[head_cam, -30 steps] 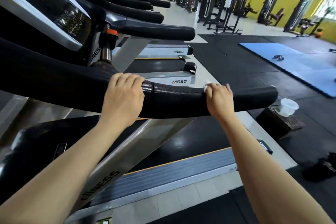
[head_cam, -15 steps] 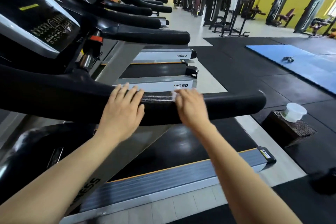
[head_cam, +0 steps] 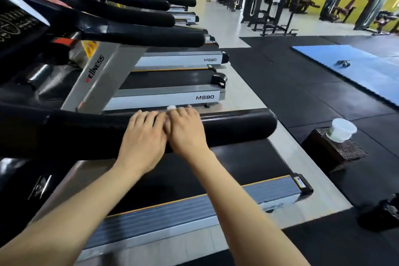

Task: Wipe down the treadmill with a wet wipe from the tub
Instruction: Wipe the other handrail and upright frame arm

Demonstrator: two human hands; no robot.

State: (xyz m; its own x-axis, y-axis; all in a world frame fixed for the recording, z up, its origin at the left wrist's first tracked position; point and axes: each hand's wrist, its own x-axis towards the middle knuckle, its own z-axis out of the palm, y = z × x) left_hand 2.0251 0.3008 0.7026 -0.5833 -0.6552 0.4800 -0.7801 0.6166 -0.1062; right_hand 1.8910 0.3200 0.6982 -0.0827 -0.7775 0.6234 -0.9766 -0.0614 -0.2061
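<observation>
Head view: both hands sit on the near treadmill's padded handrail (head_cam: pixel 237 126). Left hand (head_cam: pixel 143 136) lies over the top of the bar, fingers fairly straight and draped over it, likely steadying the body while the other hand works; it holds nothing. Right hand (head_cam: pixel 186 130) presses down on the bar just beside the left, touching it, fingers curled over the wet wipe (head_cam: pixel 172 107); only a small white corner of the wipe shows past the fingertips on the far side, the rest is hidden under the palm. The grip looks clamped on the wipe so it drags along the foam rather than slipping out. The tub (head_cam: pixel 341 129) stands on a dark wicker box (head_cam: pixel 332 151) on the floor, right of the treadmill, well apart from the hands, lid apparently on.

Versus the earlier frames: right hand has slid along the rail from near its free end toward the console, closing the gap until it meets the left hand. Left hand has stayed at about the same spot. Camera has tilted a bit; tub unmoved. Judgement: one wiping stroke of the handrail is ending.
</observation>
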